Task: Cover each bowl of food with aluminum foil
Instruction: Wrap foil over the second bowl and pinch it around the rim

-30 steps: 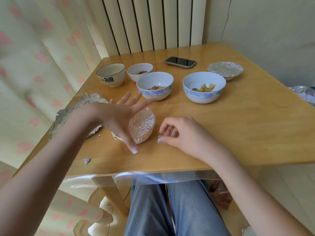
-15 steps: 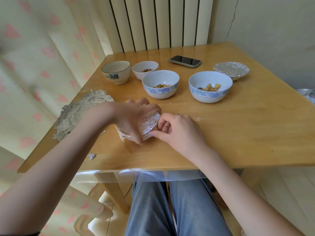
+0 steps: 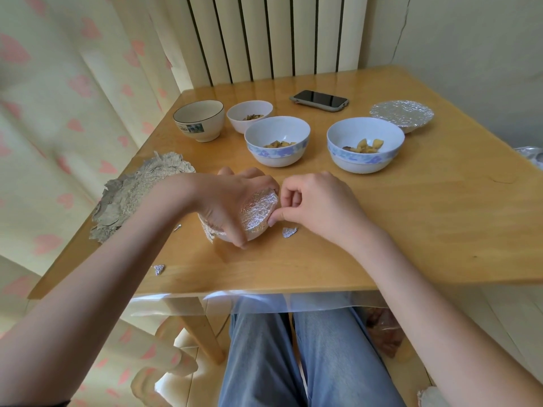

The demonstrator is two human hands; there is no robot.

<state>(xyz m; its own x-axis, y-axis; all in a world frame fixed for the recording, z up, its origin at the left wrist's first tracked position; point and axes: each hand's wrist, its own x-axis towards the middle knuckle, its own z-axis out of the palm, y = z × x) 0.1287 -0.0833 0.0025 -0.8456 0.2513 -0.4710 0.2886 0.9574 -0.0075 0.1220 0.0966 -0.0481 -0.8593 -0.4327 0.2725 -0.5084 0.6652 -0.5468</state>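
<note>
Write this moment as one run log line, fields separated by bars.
left hand grips foiled bowl | right hand pinches foil edge | far bowl covered | four bowls uncovered

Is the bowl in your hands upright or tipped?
Tipped: the foil-covered bowl faces the right hand, its far side lifted by the left hand.

Silver crinkled foil-covered bowl (image 3: 258, 214), two white bowls with blue floral bands (image 3: 277, 141), cream bowl with dark rim (image 3: 198, 120), honey-coloured wooden table (image 3: 426, 224), black phone (image 3: 319, 100), cream curtain with pink hearts (image 3: 58, 113)
</note>
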